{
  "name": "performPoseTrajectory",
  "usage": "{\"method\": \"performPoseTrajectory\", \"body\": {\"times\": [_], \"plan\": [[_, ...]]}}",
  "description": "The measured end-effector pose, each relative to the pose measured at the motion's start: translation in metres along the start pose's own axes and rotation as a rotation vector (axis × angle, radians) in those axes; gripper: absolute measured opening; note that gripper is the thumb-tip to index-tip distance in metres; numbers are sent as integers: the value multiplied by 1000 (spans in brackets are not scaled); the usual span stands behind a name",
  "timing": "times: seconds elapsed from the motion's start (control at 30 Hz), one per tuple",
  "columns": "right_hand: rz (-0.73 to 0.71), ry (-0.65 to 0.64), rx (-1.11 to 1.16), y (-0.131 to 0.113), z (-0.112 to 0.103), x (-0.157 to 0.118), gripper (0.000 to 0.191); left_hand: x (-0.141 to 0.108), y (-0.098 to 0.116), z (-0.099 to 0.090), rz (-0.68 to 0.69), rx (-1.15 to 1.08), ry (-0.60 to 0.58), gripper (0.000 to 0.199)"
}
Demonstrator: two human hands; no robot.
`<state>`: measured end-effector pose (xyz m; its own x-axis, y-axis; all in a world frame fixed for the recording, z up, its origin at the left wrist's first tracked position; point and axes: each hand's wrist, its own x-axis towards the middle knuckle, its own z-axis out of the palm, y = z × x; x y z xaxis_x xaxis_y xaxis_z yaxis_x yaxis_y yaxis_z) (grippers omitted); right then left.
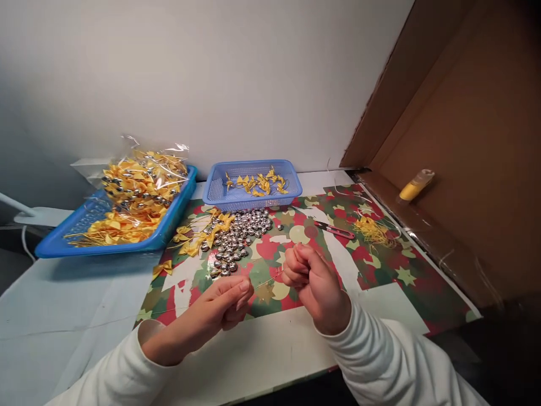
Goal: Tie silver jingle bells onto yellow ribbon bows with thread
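Nearest us, two white sleeves [389,355] reach in over the pale near edge of the bench [253,361]. Left hand [220,307]: we note the fingers [243,286] curled closed, thumb on top, with one end of a thin gold string [269,279] pinched in them. Right hand [321,290]: fingers [295,269] folded into a loose fist, thumb over the index finger, the other visible stretch of the string entering at the side that faces the left hand. The string spans the gap between the two hands, nearly straight, rising slightly toward the right one. How far it continues inside either grip we cannot tell.

Under the string we see a patterned sheet [291,301] in red, green and cream, torn in places. Just beyond the left hand lies a spread of silver bells [232,242], with yellow bows [192,246] along its left side; one bow [163,269] sits apart, nearer us. Behind the bells stands a small blue basket [211,192] with more bows inside. At far left, a larger blue basket [93,251] holds yellow bows and a clear bag [143,175] filled with bows and bells. Beyond the right hand lie a red cutter [338,230] and a tangle of yellow thread [374,231]; farther right, a yellow spool [414,187] rests by the cardboard [473,141].
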<state>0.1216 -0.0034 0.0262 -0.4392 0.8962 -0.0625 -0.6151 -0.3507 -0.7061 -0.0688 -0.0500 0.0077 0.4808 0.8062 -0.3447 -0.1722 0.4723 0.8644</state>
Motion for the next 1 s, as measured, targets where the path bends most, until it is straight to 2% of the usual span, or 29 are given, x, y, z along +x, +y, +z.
{"method": "performPoseTrajectory", "body": {"times": [0.2, 0.37, 0.43, 0.5, 0.57, 0.73, 0.8, 0.9, 1.0], "plan": [[23, 96, 22, 3, -11, 1, 48, 3, -9, -3, 24, -87, 48, 46], [48, 44, -9, 9, -15, 0, 48, 8, -10, -2, 96, -252, 113, 32], [63, 21, -27, 12, -14, -1, 48, 9, -10, -2, 119, -263, 100, 41], [82, -4, -42, 12, -13, -2, 48, 8, -11, -1, 109, -199, 105, 59], [89, -33, -58, 12, -11, -3, 48, 7, -11, 0, 100, -58, 130, 64], [72, -97, -140, 13, -8, -5, 45, 4, -6, 6, 47, 201, 64, 34], [79, -116, -180, 14, -8, -6, 45, 4, -5, 7, 21, 236, 57, 28], [104, -131, -208, 15, -8, -7, 44, 5, -7, 7, -39, 244, 49, 38], [141, -125, -192, 15, -9, -8, 44, 5, -11, 4, -68, 91, 3, 49]]}}
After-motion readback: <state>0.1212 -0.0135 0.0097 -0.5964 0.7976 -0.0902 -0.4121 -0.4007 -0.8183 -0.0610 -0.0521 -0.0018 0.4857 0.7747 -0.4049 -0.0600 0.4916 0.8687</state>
